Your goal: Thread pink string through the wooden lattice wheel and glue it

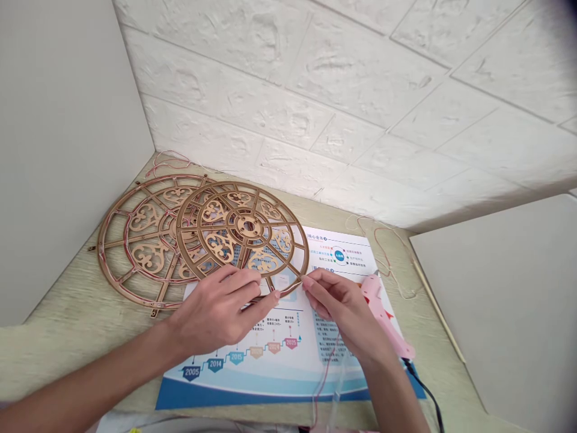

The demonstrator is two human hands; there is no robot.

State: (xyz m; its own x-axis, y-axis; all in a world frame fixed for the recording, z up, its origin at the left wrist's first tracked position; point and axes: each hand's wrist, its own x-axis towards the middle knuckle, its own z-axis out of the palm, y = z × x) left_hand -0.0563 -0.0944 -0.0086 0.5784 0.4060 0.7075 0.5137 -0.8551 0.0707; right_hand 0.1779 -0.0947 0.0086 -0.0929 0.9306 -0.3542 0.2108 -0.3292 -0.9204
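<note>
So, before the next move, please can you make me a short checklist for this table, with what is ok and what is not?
1. Upper fretwork wooden wheel steadied: ok, left hand on its lower rim, right hand pinching at its edge.
2. Red wire on the lower wooden wheel: ok, it follows rim and spokes.
3. Loose thin wire beside the printed sheet: not ok, lying in loops.
4. Pink glue gun within reach: ok, on the sheet by the right hand.
5. Glue gun heated: cannot tell.
</note>
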